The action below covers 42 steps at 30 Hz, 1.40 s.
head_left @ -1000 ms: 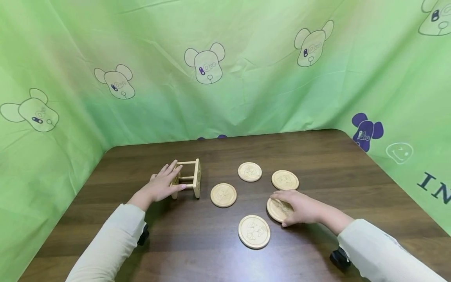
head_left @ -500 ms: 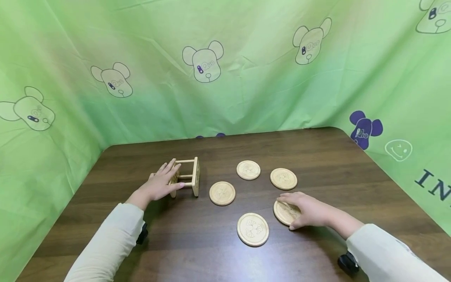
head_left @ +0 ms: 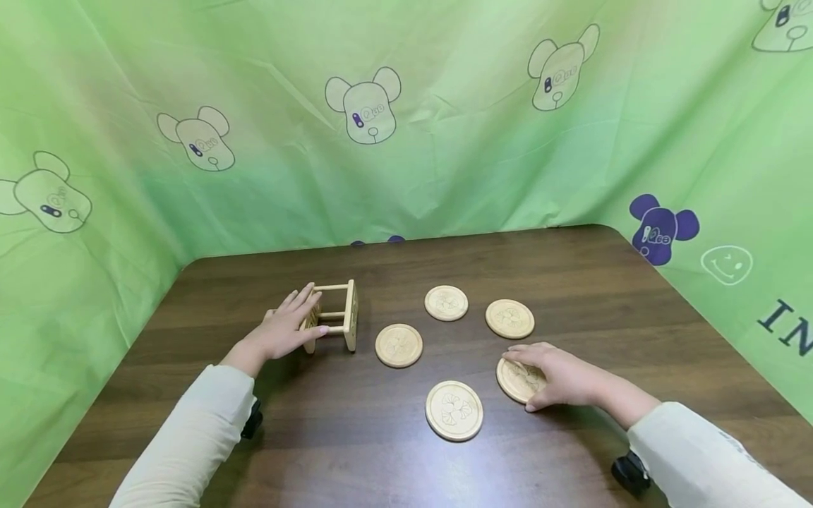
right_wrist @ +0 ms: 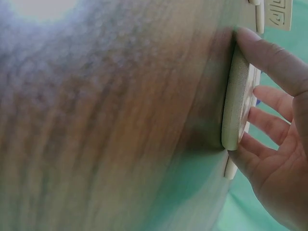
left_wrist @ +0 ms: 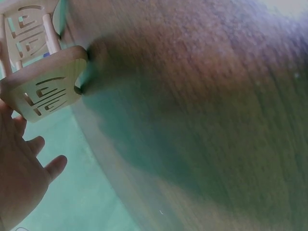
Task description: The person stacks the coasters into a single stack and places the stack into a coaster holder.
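Note:
My left hand (head_left: pixel 284 331) rests on the left end panel of a small wooden coaster rack (head_left: pixel 351 315), its thumb over the front dowel. Cut-out patterns show in the near panel (left_wrist: pixel 48 91) in the left wrist view, with several fingers spread below it. On the right, my right hand (head_left: pixel 559 374) holds a round wooden coaster (head_left: pixel 517 381) by its rim, thumb and fingers on opposite edges. The right wrist view shows this coaster (right_wrist: pixel 236 101) edge-on, lying at the table surface; the hand covers part of its carved face.
Other carved coasters lie flat on the dark wooden table (head_left: pixel 305 437): one at the front (head_left: pixel 454 410), one near the rack (head_left: pixel 399 346), one at the back (head_left: pixel 446 303) and one at the back right (head_left: pixel 510 319). A green printed curtain (head_left: pixel 273 176) hangs behind.
My right hand has slid the coaster to the right, away from the front coaster, then stopped. The left hand and rack keep their place; the head view shifts slightly.

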### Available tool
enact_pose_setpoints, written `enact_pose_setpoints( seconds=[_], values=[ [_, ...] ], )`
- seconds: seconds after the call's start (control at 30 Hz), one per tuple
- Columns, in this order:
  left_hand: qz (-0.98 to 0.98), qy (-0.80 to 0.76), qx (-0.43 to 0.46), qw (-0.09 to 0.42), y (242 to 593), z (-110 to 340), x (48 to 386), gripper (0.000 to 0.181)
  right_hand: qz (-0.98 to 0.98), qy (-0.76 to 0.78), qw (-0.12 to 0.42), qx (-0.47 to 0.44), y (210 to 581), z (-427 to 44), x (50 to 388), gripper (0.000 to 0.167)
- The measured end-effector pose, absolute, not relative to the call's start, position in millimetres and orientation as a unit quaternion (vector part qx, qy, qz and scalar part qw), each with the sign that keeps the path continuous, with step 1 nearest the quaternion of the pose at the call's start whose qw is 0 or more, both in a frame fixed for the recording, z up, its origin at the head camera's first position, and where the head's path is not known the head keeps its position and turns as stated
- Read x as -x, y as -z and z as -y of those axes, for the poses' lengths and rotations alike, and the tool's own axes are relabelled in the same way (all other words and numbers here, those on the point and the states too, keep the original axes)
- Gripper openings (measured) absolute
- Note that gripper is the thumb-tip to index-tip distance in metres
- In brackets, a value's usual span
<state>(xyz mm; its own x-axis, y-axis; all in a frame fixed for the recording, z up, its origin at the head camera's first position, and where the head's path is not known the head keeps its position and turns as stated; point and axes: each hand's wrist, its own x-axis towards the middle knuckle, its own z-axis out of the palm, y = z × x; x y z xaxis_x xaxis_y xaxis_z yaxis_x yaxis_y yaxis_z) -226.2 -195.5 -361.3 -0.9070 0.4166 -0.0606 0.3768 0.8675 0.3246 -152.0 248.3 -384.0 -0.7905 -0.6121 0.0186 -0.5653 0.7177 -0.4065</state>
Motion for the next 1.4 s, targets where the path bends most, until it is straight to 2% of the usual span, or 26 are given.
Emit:
enact_pose_setpoints(
  seconds=[0.5,1.0,1.4],
  values=[
    [-0.961,-0.169,-0.210,0.065,363.2,198.1,226.0,0.078,-0.923,0.202,0.066,0.320,381.8,-246.5,155.5,0.077],
    [-0.957,-0.188,-0.213,0.060,365.3,199.6,229.6,0.077,-0.923,0.204,0.075,0.318,367.6,-247.4,167.8,0.058],
    [-0.956,-0.198,-0.208,0.069,367.0,196.3,228.2,0.077,-0.928,0.216,0.057,0.298,361.5,-256.4,180.3,0.059]
  ],
)
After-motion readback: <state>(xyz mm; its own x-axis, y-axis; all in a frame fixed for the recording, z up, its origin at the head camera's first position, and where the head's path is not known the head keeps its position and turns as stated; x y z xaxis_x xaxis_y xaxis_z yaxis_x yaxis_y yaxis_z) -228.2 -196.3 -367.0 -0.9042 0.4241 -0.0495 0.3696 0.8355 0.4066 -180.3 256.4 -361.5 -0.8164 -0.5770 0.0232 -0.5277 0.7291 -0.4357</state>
